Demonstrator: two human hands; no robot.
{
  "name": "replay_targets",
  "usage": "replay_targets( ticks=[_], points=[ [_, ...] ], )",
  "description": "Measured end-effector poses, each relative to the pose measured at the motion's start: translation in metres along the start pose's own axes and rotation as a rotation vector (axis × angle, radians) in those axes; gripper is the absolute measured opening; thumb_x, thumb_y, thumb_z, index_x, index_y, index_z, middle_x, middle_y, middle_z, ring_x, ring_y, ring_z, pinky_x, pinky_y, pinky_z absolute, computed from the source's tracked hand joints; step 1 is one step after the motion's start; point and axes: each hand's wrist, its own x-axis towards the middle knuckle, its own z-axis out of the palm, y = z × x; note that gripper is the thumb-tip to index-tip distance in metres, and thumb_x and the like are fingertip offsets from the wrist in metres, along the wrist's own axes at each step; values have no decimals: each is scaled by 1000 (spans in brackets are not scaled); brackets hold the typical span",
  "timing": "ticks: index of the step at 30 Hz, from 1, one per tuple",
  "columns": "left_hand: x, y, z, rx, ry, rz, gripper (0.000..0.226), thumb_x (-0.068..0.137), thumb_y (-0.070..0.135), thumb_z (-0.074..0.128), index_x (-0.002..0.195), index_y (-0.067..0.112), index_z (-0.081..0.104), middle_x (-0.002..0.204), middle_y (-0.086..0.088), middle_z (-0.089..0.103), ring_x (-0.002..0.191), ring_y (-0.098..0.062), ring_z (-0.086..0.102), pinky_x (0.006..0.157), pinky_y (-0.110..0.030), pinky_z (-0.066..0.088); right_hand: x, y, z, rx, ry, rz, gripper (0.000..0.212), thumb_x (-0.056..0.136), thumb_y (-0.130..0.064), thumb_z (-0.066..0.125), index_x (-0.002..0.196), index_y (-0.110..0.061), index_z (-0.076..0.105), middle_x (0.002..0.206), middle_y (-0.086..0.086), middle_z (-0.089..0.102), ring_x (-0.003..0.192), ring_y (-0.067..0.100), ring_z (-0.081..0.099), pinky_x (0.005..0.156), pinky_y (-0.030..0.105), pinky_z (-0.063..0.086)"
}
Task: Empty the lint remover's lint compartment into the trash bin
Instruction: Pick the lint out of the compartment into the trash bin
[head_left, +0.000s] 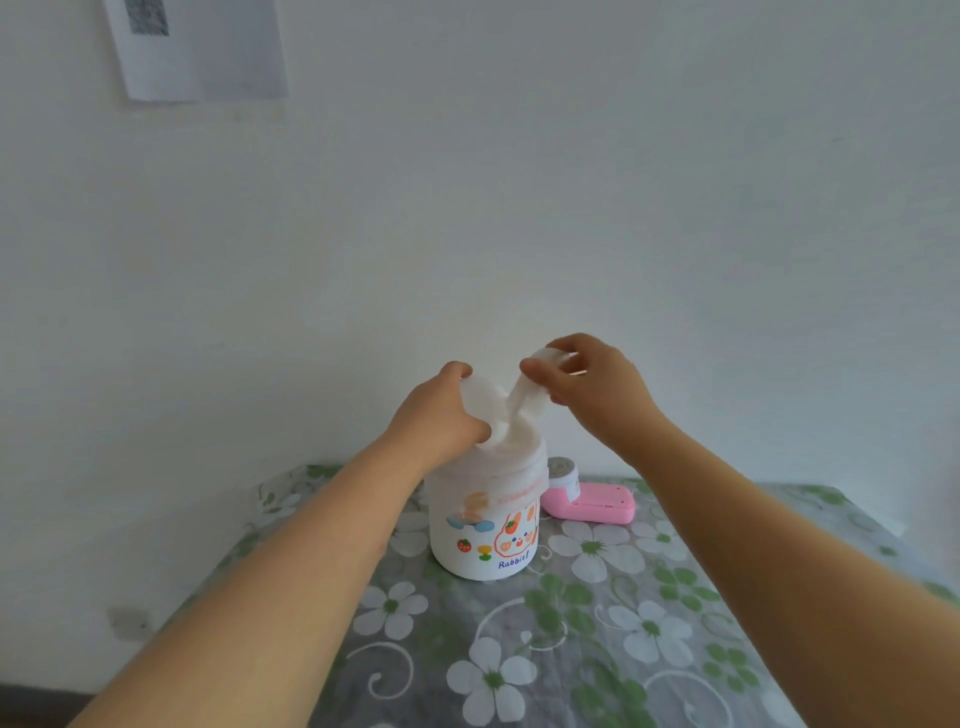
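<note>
The right hand (592, 384) pinches a small translucent white piece, apparently the lint compartment (535, 384), between thumb and curled fingers; the thumb covers its near edge, and its pale plastic blurs into the wall behind, so its exact shape is hard to read. Just left of those fingers, the left hand (441, 410) grips a round white lid (485, 413), thumb underneath and fingertips hidden over the far rim. The lid is tilted up, and whether it touches the compartment cannot be told. Directly below both sets of fingers stands the trash bin (485, 525), a small white tub with a rabbit drawing and the word "Rabbit!"; its mouth is mostly masked by the lid and the left hand. Below and right of the right fingers, behind the bin, the pink lint remover (592, 501) lies on the floral tablecloth (623, 649), its left end hidden by the bin. Both forearms run out of view at the bottom. A paper sheet (202, 47) on the wall is cut off at the top edge.
</note>
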Motion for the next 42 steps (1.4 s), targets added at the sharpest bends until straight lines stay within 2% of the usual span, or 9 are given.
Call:
replay_targets(
  ticks=[6, 10, 14, 18, 28, 34, 37, 40, 42],
  points=[
    [2, -4, 0, -7, -6, 3, 81, 70, 19, 70, 142, 26, 34, 132, -1, 53, 108, -22, 54, 76, -27, 40, 3, -4, -2, 96, 209, 5, 54, 82, -57, 66, 121, -21, 60, 105, 2, 71, 92, 23, 71, 77, 35, 55],
    [2, -4, 1, -12, -7, 20, 81, 69, 19, 69, 142, 27, 34, 131, 0, 53, 97, -17, 49, 72, -25, 38, 2, 0, 2, -77, -13, 55, 52, 81, -54, 68, 117, -16, 63, 101, 5, 73, 87, 22, 72, 82, 39, 57],
    [3, -5, 0, -6, -19, 31, 81, 69, 19, 69, 142, 28, 34, 133, 1, 52, 100, -16, 49, 75, -25, 39, 0, 0, 3, -3, 69, 54, 52, 82, -56, 67, 115, -16, 62, 102, 5, 72, 86, 23, 72, 84, 42, 58],
    [4, -7, -3, -13, -35, 45, 82, 69, 18, 70, 142, 27, 35, 137, 2, 51, 115, -20, 51, 80, -26, 39, 2, -5, 5, 10, 105, 73, 47, 80, -56, 68, 100, -15, 58, 87, 1, 71, 65, 19, 73, 67, 35, 57],
    [5, -9, -3, -52, -45, 44, 81, 69, 18, 71, 142, 29, 36, 134, 4, 52, 111, -18, 53, 79, -27, 41, 7, -5, 7, -27, -32, 15, 25, 84, -40, 71, 98, -19, 69, 75, 0, 72, 48, 19, 69, 54, 25, 51],
    [6, -10, -5, -61, -57, 51, 80, 70, 17, 72, 142, 28, 37, 125, 2, 54, 99, -18, 53, 71, -23, 40, 13, -11, -5, 13, -113, -4, 23, 90, -16, 58, 107, -13, 73, 93, 11, 76, 73, 33, 75, 83, 52, 60],
    [7, -12, -5, -71, -62, 54, 80, 71, 15, 72, 141, 28, 38, 120, 2, 54, 95, -17, 52, 66, -20, 38, 18, -15, -13, 42, -40, -57, 32, 93, -11, 53, 120, -17, 69, 108, 7, 74, 81, 29, 76, 89, 52, 58],
    [9, -14, -6, -84, -67, 49, 81, 70, 14, 73, 142, 29, 39, 127, 1, 53, 99, -16, 51, 77, -24, 38, 19, -16, -19, 74, 198, -93, 32, 93, -14, 52, 122, -20, 63, 109, 1, 70, 75, 22, 74, 75, 37, 59],
    [9, -14, -6, -81, -68, 51, 82, 69, 14, 73, 142, 29, 39, 129, 1, 54, 100, -16, 50, 80, -25, 38, 15, -15, -19, -42, 134, -104, 17, 93, -17, 54, 108, -21, 62, 100, 0, 71, 67, 20, 72, 58, 28, 51]
  ],
)
